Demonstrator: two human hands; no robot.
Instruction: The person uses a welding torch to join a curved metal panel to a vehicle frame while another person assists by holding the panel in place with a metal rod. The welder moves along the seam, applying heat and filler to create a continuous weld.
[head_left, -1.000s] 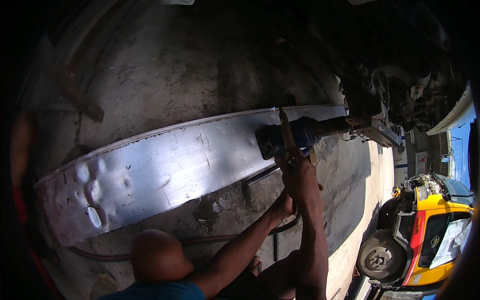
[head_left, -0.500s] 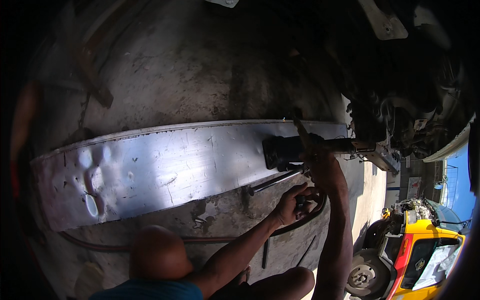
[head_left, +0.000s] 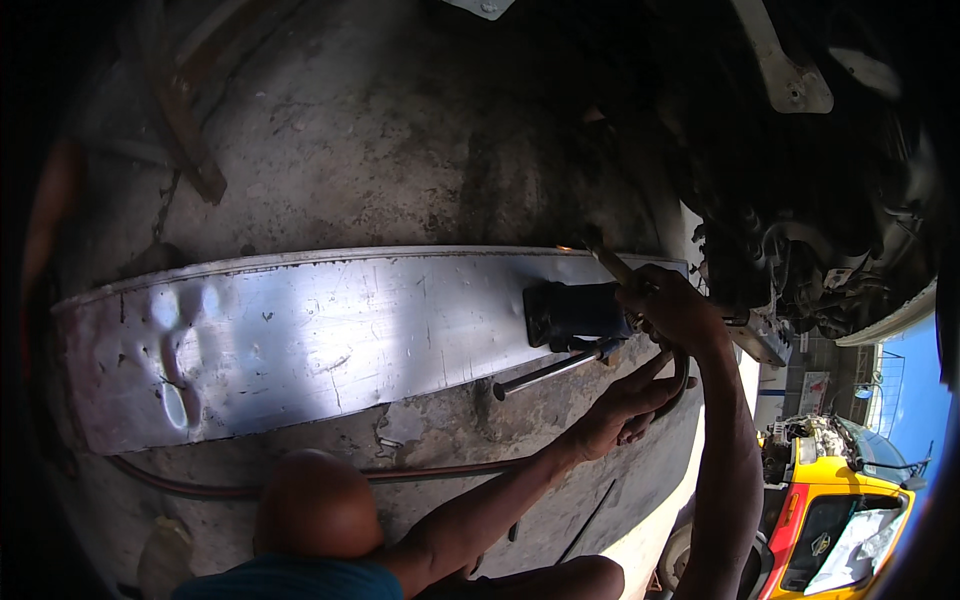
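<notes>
My right hand (head_left: pixel 680 308) is closed around a gas torch (head_left: pixel 612 262) whose tip points at the far edge of a long, dented metal panel (head_left: pixel 300 350). A small orange glow (head_left: pixel 564 247) shows at that edge. The torch's hose (head_left: pixel 684 385) curves down beside my left hand (head_left: pixel 622 408), whose fingers are partly curled against it; their far side is hidden. A dark bottle jack (head_left: pixel 578 310) lies on its side on the panel, nearest to my right hand. Its metal handle rod (head_left: pixel 545 374) sticks out toward me.
The hose runs on along the concrete floor (head_left: pixel 400 190) past my knee (head_left: pixel 318 505). Dark vehicle parts (head_left: pixel 800 250) hang at the right. A yellow and red truck (head_left: pixel 850 520) stands outside in sunlight. A brown metal bar (head_left: pixel 185 150) lies at the far left.
My right hand and the torch have shifted slightly right. The left hand has moved right and its fingers have stretched toward the hose. The glow at the panel's edge looks larger and more orange.
</notes>
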